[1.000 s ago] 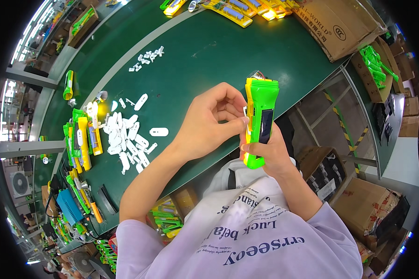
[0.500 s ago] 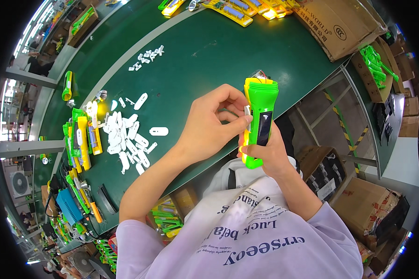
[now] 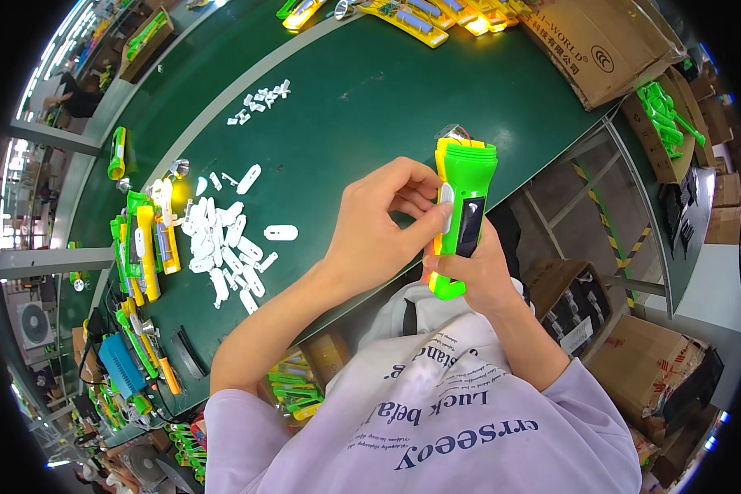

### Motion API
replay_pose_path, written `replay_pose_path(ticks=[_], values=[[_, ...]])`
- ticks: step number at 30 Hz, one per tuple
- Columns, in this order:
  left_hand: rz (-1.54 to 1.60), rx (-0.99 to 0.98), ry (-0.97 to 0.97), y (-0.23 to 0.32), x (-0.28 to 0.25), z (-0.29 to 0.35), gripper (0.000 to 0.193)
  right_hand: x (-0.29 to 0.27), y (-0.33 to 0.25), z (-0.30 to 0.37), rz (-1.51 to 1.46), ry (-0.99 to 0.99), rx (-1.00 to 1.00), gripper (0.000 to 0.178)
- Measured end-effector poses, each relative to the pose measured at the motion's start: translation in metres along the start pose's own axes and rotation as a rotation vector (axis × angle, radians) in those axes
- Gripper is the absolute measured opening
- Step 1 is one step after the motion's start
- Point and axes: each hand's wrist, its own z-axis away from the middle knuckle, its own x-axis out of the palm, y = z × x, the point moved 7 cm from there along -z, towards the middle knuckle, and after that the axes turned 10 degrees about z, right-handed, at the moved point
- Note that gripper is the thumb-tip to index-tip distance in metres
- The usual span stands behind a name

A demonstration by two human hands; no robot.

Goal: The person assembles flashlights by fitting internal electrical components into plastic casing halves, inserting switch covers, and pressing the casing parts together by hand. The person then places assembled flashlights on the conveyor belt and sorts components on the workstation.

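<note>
Two hands are working on one green and yellow flashlight, which is standing nearly upright in the air at the near edge of the green desk. The right hand is gripping its lower part, fingers curling behind the body and thumb lying across the front, just below a dark glossy panel. The left hand is bending its fingers in toward the thumb, the thumb tip pressing on a white oval cover at the flashlight's yellow side; the fingers are partly hiding it, so it is hard to say whether the cover is fully seated. A clear reflector is showing at the flashlight's top, with a thin red wire beside it.

Left of the hands, a heap of white covers is lying on the desk, with a single white cover resting apart. Smaller white parts are lying farther off, and flashlight housings are crowding together beyond the heap.
</note>
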Motion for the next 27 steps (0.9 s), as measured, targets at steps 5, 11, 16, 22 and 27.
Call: replay_pose_path(ticks=[5,11,16,22,27], values=[[-0.014,-0.076,0.025,-0.004,0.003,0.001,0.028,-0.001,0.002,0.000,0.008,-0.001,0.007,0.051],[-0.008,-0.223,0.045,-0.014,-0.002,0.004,0.030,0.008,-0.004,-0.001,0.062,0.069,-0.109,0.054],[-0.025,-0.113,0.097,-0.011,-0.011,0.000,0.031,0.000,-0.015,0.002,0.633,0.220,-0.333,0.051],[0.243,-0.097,0.122,-0.014,-0.009,0.001,0.034,-0.003,-0.020,0.007,0.785,0.228,-0.357,0.049],[-0.051,0.204,0.070,0.008,-0.013,0.004,0.033,0.002,-0.028,0.013,0.869,0.249,-0.570,0.054]])
